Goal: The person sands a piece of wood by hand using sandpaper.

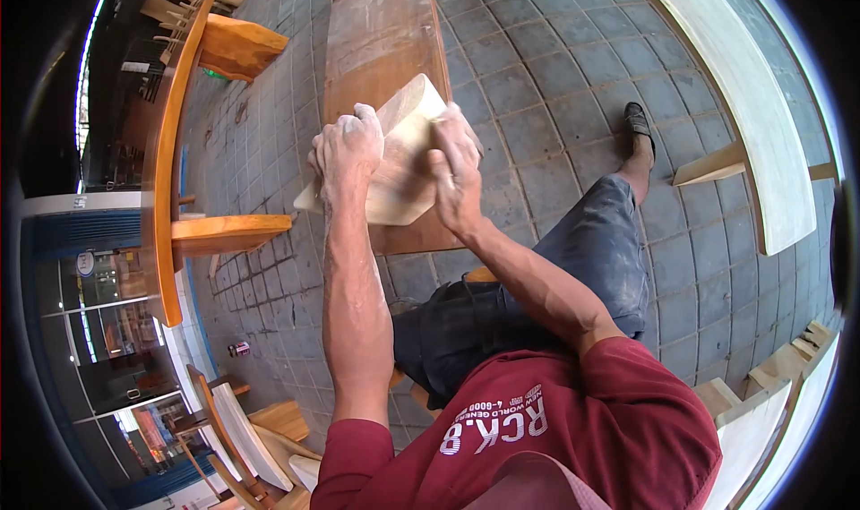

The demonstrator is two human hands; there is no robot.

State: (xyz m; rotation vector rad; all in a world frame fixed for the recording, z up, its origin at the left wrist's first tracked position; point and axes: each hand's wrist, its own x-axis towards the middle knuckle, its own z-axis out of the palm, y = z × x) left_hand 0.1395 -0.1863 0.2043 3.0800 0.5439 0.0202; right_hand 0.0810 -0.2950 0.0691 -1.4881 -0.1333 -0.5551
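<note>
A pale wooden piece (394, 197) with angled faces rests tilted on a long brown wooden bench (381, 40). My left hand (349, 143) is closed over the left edge of the piece, its fingers curled and dusted with pale powder. On the right side of the piece is my right hand (457, 170), blurred at the fingers, which are bent against the wood. Whether something small lies under those fingers cannot be made out.
An orange varnished bench (166, 170) stands on its side at the left. A pale bench (752, 107) is at the right. More wooden pieces lie at both lower corners. A can (238, 350) lies on the tiled floor (537, 80).
</note>
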